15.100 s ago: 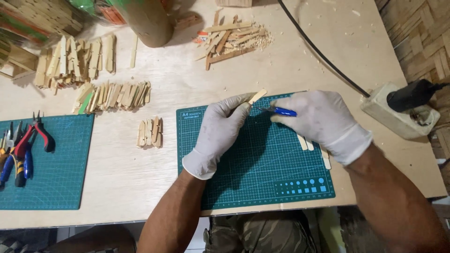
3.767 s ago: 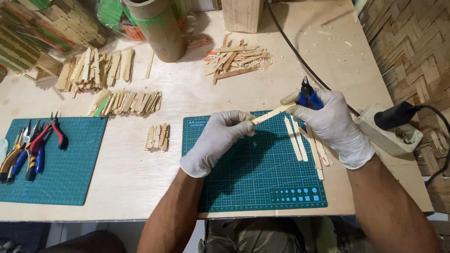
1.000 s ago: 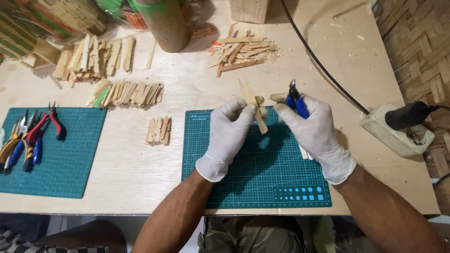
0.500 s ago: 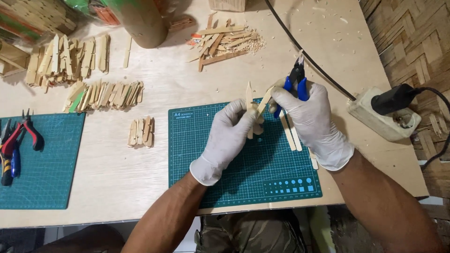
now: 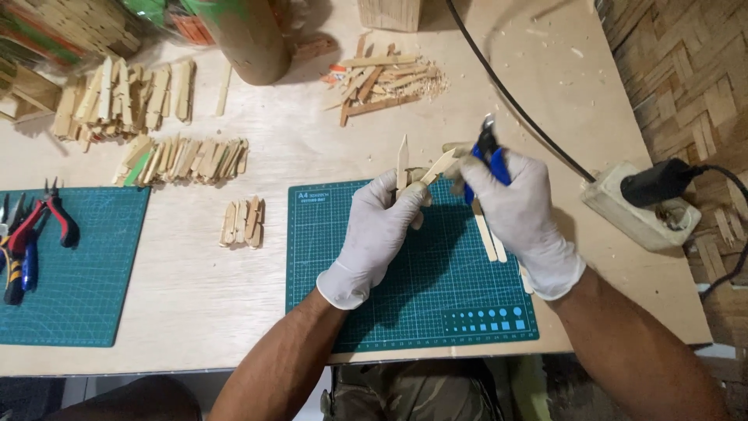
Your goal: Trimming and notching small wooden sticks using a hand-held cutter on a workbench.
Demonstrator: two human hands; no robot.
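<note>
Our left hand [image 5: 379,226] pinches two wooden sticks [image 5: 413,173]; our right hand [image 5: 518,214] grips blue-handled pliers [image 5: 485,152] above the green cutting mat [image 5: 405,300].

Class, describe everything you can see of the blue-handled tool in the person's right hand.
The blue-handled tool looks like small pliers or cutters: dark metal tip pointing up and away, blue grips mostly hidden in the white-gloved right hand. It is held above the green cutting mat, its tip close to a pale wooden stick held by the left hand.
</note>
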